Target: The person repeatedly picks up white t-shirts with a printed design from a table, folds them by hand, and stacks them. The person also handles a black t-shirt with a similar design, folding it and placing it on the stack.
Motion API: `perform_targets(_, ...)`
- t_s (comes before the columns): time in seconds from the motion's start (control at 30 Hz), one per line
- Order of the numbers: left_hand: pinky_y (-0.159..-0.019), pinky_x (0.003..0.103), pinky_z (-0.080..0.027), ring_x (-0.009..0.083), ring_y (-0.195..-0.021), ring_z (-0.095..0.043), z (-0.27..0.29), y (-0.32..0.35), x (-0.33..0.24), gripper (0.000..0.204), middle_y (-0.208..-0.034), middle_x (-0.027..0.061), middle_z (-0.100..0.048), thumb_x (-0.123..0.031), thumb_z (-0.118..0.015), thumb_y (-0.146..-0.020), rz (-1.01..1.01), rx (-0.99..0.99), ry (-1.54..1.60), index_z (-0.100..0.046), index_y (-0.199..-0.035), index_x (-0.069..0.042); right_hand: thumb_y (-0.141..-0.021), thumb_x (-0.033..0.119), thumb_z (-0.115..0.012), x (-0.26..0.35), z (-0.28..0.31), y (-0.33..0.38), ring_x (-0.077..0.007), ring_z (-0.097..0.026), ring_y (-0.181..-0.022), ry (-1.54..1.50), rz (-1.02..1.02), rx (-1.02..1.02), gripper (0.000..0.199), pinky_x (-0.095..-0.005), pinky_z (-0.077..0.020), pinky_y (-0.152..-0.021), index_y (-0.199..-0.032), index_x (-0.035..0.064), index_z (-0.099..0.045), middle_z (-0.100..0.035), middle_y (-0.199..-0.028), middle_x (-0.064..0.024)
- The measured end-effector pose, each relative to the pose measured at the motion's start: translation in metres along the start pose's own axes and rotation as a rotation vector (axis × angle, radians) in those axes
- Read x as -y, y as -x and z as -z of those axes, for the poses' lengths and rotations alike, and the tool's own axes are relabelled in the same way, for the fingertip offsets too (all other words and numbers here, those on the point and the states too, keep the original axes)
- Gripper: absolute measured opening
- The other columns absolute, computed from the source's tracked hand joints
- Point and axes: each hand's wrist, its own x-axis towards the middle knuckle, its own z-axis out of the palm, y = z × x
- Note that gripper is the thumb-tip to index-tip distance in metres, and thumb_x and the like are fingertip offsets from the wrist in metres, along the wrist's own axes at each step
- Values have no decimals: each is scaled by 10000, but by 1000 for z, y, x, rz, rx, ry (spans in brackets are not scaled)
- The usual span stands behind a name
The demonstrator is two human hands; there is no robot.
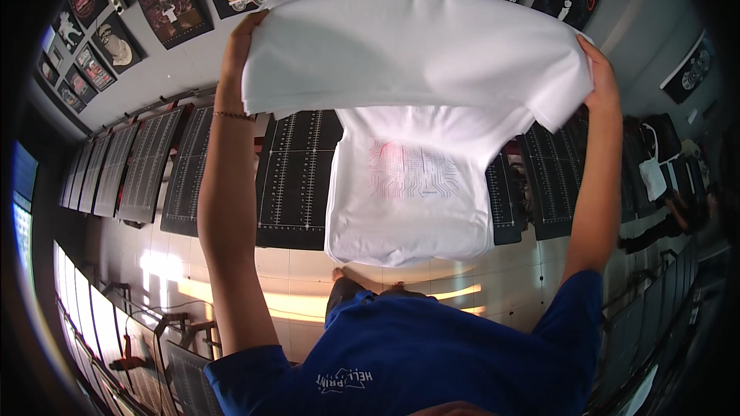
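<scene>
Both my arms are stretched forward, lifting a wide span of white T-shirt fabric (416, 50) above a row of boards. My left hand (245, 35) grips its left end, and my right hand (603, 77) grips the right end; some fingertips are hidden by the cloth. Below, white T-shirt fabric with a pink and blue circuit-like print (412, 169) lies over a black board, its near edge hanging toward me. The raised cloth overlaps its far part, so I cannot tell whether both are one shirt.
Black gridded printing boards (297, 177) line up on both sides. Printed pictures (173, 0) hang on the grey wall beyond. At right is a white cloth bag (654, 173) by dark items. More boards (193, 377) stand behind me on the left, beside the tiled floor (289, 281).
</scene>
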Motion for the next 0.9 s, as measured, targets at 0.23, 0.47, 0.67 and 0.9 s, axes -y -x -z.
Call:
perform_targets(0.23,-798,274,-502,133,-876,-616,35,81,75,388,-1026,64,-636,-238,-546,-894,-96,-141,-209,-575,-1195,5,-823,331,-666,-60,61,65,-167,-624,-804,233,-239,-171,375,-278,-488,-743,-1035,23,-637,-663,-924,-84)
perform_targets(0.47,-1049,328,-319,239,-1298,-360,100,181,301,594,-1445,139,-342,-22,-524,-873,217,-187,-338,-295,-1421,-12,-850,236,-656,-306,181,181,-166,-593,-860,207,-625,-225,371,-329,-487,-764,-1142,22,-575,-623,-990,-65)
perform_targets(0.67,-979,328,-392,196,-1130,-486,116,213,351,620,-1288,143,-473,15,-475,-901,232,-182,-96,-218,-1458,-79,-921,211,-578,-362,182,213,-189,-607,-929,-24,-581,-204,347,-338,-487,-822,-1191,-1,-528,-614,-1052,-84)
perform_targets(0.9,-946,297,-398,168,-1065,-521,116,240,341,667,-1232,132,-529,23,-477,-900,141,-165,-356,-173,-1479,-113,-921,252,-571,-327,165,228,-196,-617,-933,45,-688,-190,385,-337,-489,-837,-1201,-7,-517,-623,-1046,-92)
